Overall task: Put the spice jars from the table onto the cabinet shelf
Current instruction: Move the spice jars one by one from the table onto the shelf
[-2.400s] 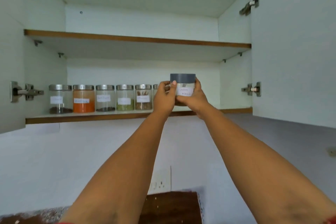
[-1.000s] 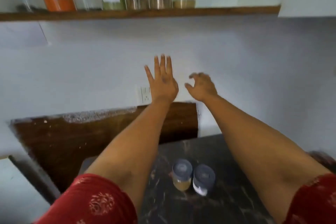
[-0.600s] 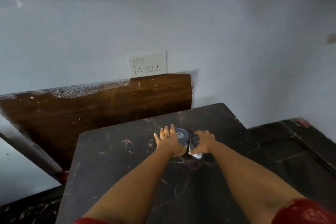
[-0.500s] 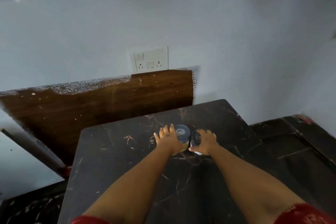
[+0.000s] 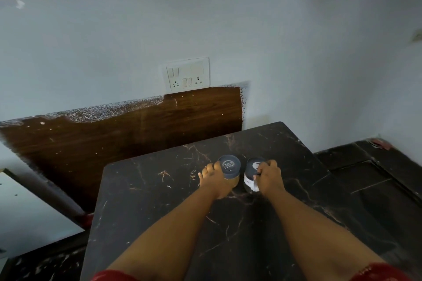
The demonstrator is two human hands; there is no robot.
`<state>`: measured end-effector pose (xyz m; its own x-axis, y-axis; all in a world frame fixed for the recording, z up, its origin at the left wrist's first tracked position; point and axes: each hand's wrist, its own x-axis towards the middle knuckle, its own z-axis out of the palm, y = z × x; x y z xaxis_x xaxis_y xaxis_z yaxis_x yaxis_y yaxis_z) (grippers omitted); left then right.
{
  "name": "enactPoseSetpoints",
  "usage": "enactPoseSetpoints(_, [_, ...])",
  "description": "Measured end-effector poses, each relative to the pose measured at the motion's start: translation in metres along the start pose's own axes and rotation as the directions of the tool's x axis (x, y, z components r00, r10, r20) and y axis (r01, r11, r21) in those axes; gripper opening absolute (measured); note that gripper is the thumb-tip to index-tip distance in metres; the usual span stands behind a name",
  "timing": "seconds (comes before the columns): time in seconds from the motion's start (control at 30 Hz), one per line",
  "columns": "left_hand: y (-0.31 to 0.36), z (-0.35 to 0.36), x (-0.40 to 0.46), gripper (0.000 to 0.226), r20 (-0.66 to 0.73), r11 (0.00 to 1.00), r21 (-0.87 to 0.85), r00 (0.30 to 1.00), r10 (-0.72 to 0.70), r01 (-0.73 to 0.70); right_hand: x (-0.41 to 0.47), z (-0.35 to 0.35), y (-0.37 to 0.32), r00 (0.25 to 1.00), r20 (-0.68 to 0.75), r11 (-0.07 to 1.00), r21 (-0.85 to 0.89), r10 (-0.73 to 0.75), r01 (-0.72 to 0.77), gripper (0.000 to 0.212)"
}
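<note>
Two bare forearms reach from six o'clock over the dark marbled surface [image 5: 159,212]; the left hand [image 5: 215,181] wraps its fingers round the left jar [image 5: 229,167], tan powder inside; the right hand [image 5: 269,178] curls its fingers over the right jar [image 5: 251,177], white-labelled, contents unclear; both jars stand upright, just beside each other; open surface spreads toward nine o'clock; beyond, at twelve o'clock, a wooden panel [image 5: 114,139], a wall socket [image 5: 187,74].

jar label [image 5: 249,182] unreadable, sleeves [image 5: 379,272] cropped
</note>
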<state>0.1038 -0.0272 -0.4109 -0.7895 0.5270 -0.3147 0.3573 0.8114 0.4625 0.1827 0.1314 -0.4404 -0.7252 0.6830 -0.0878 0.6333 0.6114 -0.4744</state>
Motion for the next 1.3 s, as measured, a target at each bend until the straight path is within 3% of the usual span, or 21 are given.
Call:
enactPoseSetpoints(0.1, [0.008,-0.015,0.002,0.097,-0.012,1.000,0.002,1.000,-0.008,0.008,0.001,-0.032,-0.032,0.985,-0.163,0.999,0.022,0.049,-0.046,0.038])
enactPoseSetpoints(0.2, [0.025,-0.033,0.006,0.102,-0.061,0.995,-0.101,0.998,-0.021,0.014,0.007,-0.065,-0.061,0.959,-0.272,0.970,0.243,0.086,-0.018,0.033])
enactPoseSetpoints(0.37, [0.052,-0.083,0.014,0.116,-0.270,0.869,-0.438,0.955,0.119,-0.232,0.016,-0.110,-0.097,0.974,-0.221,0.788,0.591,-0.049,0.174,0.018])
enactPoseSetpoints(0.47, [0.051,-0.105,0.017,0.092,-0.386,0.808,-0.487,0.912,0.141,-0.331,0.016,-0.122,-0.114,0.987,-0.146,0.661,0.734,-0.066,0.153,0.013])
enactPoseSetpoints(0.53, [0.047,-0.111,0.016,0.083,-0.425,0.770,-0.539,0.900,0.099,-0.340,0.014,-0.127,-0.122,0.987,-0.160,0.590,0.794,-0.034,0.149,0.022])
enactPoseSetpoints(0.6, [0.044,-0.114,0.014,0.081,-0.465,0.748,-0.562,0.882,0.068,-0.354,0.011,-0.130,-0.129,0.998,-0.069,0.386,0.921,0.009,0.061,0.039])
enactPoseSetpoints(0.67, [0.046,-0.113,0.008,0.081,-0.526,0.764,-0.523,0.848,0.060,-0.378,0.007,-0.130,-0.132,0.997,0.073,0.158,0.985,-0.039,-0.066,0.043])
enactPoseSetpoints(0.77, [0.049,-0.114,-0.001,0.089,-0.632,0.834,-0.388,0.772,0.069,-0.392,0.000,-0.124,-0.137,0.974,0.187,-0.006,0.982,-0.127,-0.189,0.033])
enactPoseSetpoints(0.83, [0.048,-0.115,-0.002,0.103,-0.631,0.855,-0.284,0.755,0.175,-0.435,-0.002,-0.122,-0.139,0.965,0.215,-0.102,0.967,-0.152,-0.232,0.030])
enactPoseSetpoints(0.93, [0.044,-0.120,-0.001,0.114,-0.582,0.848,-0.200,0.756,0.300,-0.490,0.001,-0.127,-0.140,0.957,0.241,-0.091,0.962,-0.163,-0.258,0.039])
enactPoseSetpoints(1.13, [0.045,-0.129,0.006,0.114,-0.588,0.775,-0.330,0.760,0.277,-0.538,0.003,-0.131,-0.150,0.951,0.200,-0.065,0.973,-0.233,-0.221,0.053])
enactPoseSetpoints(1.3, [0.076,-0.140,0.007,0.104,-0.675,0.736,-0.333,0.694,0.250,-0.589,0.007,-0.139,-0.168,0.972,0.023,0.253,0.967,-0.236,0.039,0.092])
